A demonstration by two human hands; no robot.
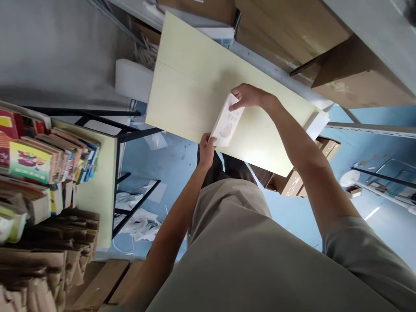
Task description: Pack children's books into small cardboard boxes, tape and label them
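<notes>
Between my two hands is a slim white box (226, 123) with faint pinkish print on its face, tilted over the pale yellow tabletop (185, 91). My left hand (207, 151) grips its lower left corner, thumb on the front. At the upper end, my right hand (245, 96) closes around the box with the fingers over the top edge and the thumb on the printed side. What lies behind the box is hidden.
Large cardboard boxes (292, 32) stand along the far side of the table. On the left, another table holds stacks of colourful packets (30, 160) and folded brown cartons (35, 268). White paper scraps (139, 221) lie on the blue floor. A white stack (316, 123) sits at the table's right end.
</notes>
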